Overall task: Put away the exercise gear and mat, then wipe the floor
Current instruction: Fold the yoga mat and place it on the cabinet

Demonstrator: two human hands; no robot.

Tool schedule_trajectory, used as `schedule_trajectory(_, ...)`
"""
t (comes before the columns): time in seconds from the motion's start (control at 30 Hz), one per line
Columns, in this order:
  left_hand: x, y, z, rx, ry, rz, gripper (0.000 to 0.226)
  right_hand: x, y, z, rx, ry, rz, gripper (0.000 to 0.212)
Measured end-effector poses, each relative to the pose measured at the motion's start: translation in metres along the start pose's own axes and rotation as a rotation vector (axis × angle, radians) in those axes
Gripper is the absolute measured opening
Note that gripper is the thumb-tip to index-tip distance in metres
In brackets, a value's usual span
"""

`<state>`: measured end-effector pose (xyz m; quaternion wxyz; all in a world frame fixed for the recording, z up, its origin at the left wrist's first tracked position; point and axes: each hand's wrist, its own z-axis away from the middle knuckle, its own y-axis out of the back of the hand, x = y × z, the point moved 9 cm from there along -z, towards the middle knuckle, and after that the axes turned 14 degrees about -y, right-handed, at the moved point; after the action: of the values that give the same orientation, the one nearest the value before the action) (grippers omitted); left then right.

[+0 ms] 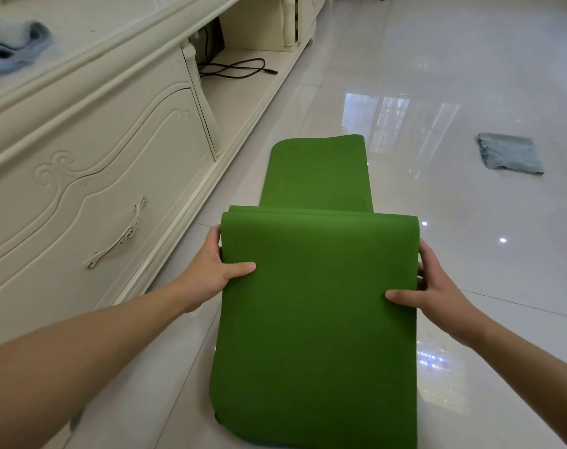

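Green foam exercise mat [317, 306]: folded layers, on floor [470, 76]. Left hand [216, 273] and right hand [432, 286] grip opposite side edges, thumbs on top, likely squaring the fold.

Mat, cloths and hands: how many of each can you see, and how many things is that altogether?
Green mat: 1
Blue cloths: 2
Hands: 2
Total: 5

No readable text, label, brand or number appears on any surface in this view.
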<state>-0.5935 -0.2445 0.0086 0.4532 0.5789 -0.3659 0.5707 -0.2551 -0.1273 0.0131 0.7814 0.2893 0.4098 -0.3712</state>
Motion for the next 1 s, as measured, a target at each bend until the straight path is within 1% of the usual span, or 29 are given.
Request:
schedule_trajectory(0.07,0.001,0.0,-0.001,-0.008,-0.019,-0.013,0.076,0.001,0.0,0.001,0.001,-0.002,0.023,0.096)
schedule_trajectory(0.23,0.008,0.004,-0.003,-0.037,-0.061,-0.09,0.075,-0.003,0.004,0.006,0.035,0.015,0.008,0.088)
schedule_trajectory(0.33,0.012,0.007,0.001,-0.055,-0.062,-0.112,0.08,-0.006,0.004,0.008,0.042,0.025,0.013,0.087)
schedule_trajectory(0.53,0.013,0.007,0.011,-0.077,-0.018,-0.054,0.073,-0.007,0.004,0.009,0.039,0.034,0.005,0.08)
schedule_trajectory(0.63,0.012,0.008,0.017,-0.084,0.011,-0.019,0.081,-0.008,0.002,0.009,0.018,0.024,-0.025,0.076)
schedule_trajectory(0.73,0.01,0.012,0.019,-0.076,0.013,-0.035,0.087,-0.012,0.001,0.008,0.026,0.034,-0.024,0.078)
schedule_trajectory(0.87,0.006,0.019,0.017,-0.036,-0.004,-0.061,0.082,-0.013,0.003,0.006,0.068,0.055,0.006,0.085)
schedule_trajectory(1.0,0.005,0.018,0.017,-0.007,0.004,-0.022,0.08,-0.012,0.003,0.0,0.073,0.068,-0.004,0.085)
